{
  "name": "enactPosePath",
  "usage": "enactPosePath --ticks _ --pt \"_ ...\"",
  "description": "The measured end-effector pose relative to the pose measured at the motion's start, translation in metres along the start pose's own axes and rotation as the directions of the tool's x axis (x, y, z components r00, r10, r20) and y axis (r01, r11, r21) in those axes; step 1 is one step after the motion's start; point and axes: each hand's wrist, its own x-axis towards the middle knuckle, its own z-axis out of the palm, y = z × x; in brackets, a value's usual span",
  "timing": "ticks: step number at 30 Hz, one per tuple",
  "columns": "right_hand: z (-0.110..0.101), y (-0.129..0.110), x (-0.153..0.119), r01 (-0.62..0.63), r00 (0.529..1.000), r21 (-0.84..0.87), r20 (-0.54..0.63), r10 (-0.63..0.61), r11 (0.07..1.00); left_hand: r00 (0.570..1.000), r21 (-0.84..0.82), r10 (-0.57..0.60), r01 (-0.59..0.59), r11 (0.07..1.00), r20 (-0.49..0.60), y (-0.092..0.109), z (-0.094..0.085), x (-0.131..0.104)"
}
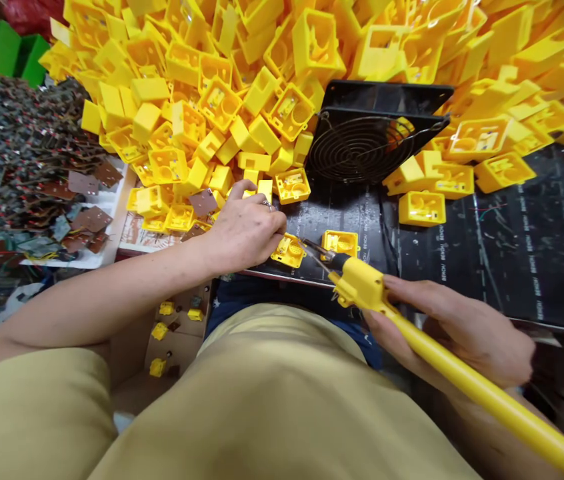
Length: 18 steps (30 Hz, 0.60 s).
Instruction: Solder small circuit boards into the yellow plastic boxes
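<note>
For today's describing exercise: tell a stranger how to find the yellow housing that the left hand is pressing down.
Start at the black fan below the yellow heap. On the black mat in front of it, the left hand pins one yellow housing. Unlike the loose one beside it, the soldering iron tip touches it.

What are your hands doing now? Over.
Left hand pressing yellow box on mat. Right hand gripping soldering iron, tip at box. Fan behind, apart.

Left hand point(245, 230): bare forearm reaching forward from lower left, palm down, fingers curled, fingertips pressed at small yellow plastic square housing point(289, 251). Right hand point(455, 330): right of housing, nearer body, palm up, fingers wrapped round long yellow-handled soldering tool point(412, 320), tip aimed at housing.
</note>
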Motion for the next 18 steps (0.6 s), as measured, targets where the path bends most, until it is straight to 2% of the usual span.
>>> enactPosePath --ticks 3,8,13,18 --pt "0.005 -0.005 0.007 0.134 0.991 0.001 -0.026 -0.134 0.991 1.0 0.04 0.019 -0.018 0.999 -0.016 0.001 0.002 0.001" --pt "0.005 -0.01 0.015 0.196 0.981 -0.051 0.0 -0.196 0.979 0.998 0.118 0.057 -0.053 0.992 -0.027 0.003 0.004 0.002" --pt "0.01 -0.011 0.016 0.251 0.968 -0.06 -0.01 -0.252 0.966 0.996 0.188 0.088 -0.09 0.978 0.018 0.005 0.002 0.004" --pt "0.003 -0.011 0.015 0.283 0.958 -0.067 0.059 -0.279 0.957 0.997 0.153 0.062 -0.07 0.986 0.052 0.007 0.001 0.006"
